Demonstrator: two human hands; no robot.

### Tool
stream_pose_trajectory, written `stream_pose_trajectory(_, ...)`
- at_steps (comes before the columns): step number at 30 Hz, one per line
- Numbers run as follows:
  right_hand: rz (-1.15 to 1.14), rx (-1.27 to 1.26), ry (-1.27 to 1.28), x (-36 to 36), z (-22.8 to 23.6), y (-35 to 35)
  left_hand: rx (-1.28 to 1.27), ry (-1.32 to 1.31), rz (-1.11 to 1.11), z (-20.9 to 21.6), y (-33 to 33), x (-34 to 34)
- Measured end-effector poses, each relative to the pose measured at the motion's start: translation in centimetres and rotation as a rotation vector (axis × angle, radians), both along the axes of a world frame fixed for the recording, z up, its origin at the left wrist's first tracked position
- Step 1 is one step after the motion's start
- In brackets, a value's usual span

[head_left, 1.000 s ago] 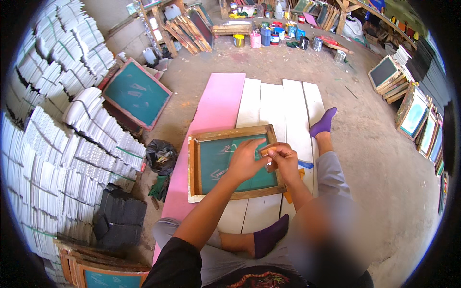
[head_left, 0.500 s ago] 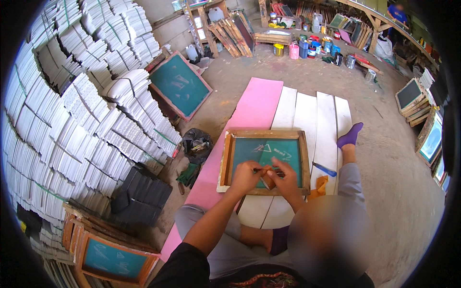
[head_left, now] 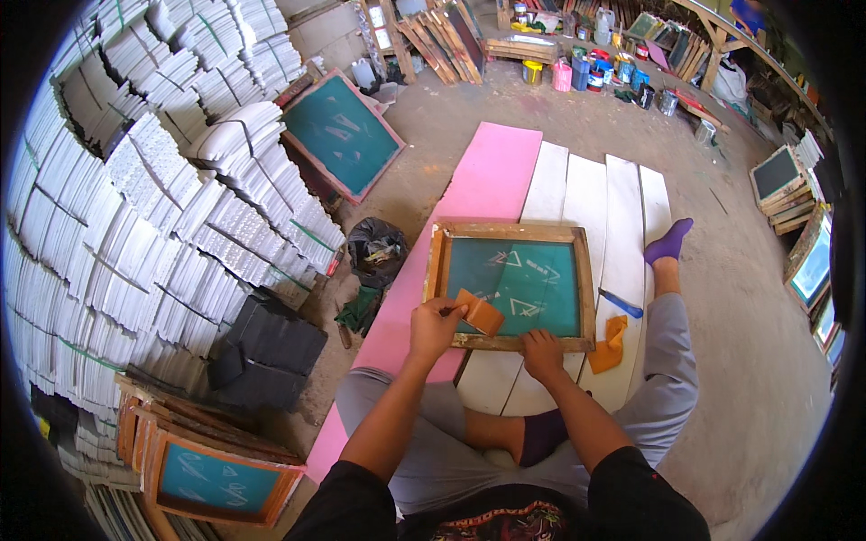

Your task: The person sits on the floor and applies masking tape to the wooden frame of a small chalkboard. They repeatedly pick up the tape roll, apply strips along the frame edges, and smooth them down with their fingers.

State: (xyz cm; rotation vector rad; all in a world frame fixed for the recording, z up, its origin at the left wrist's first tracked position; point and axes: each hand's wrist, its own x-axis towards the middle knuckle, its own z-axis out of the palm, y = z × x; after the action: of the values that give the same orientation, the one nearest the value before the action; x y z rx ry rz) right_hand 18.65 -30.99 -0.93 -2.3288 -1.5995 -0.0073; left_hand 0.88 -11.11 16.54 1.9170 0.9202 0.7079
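Observation:
A screen printing frame (head_left: 591,298) of worn wood, with green mesh (head_left: 559,311) bearing pale triangle designs, lies flat before me on the boards. My left hand (head_left: 435,326) pinches a piece of orange-brown tape (head_left: 484,316), which hangs over the frame's near left corner. My right hand (head_left: 543,356) is at the near rail, its fingers bent over the wood. Just right of the frame lies a blue-handled knife (head_left: 621,303). Below that sits a crumpled orange-brown piece (head_left: 610,346), apparently the same tape.
White boards (head_left: 586,185) and a pink board (head_left: 494,171) lie under the frame. Tall bundled paper stacks (head_left: 171,225) fill the left. More screens (head_left: 338,135) lean nearby, beside a black bag (head_left: 377,248). Paint cans (head_left: 595,79) stand at the back. My legs flank the work.
My hands, together over the mesh before, have parted. The left moved left with the tape; the right came down to the near rail. The view has shifted slightly.

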Motion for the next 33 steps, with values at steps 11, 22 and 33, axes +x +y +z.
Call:
stream_pose_trajectory(11, -0.064, 0.578, 0.53, -2.9, 11.7, 0.2, -0.321, -0.178, 0.016, -1.6, -2.6, 0.7)
stream_pose_trajectory(22, 0.296, 0.595, 0.244, -0.3, 16.9, 0.9, -0.569, -0.508, -0.124, -2.8, -4.3, 0.8)
stream_pose_trajectory(33, 0.358, 0.537, 0.252, -0.1, 17.8, -0.2, -0.786, -0.544, -0.212, -3.4, -4.7, 0.2)
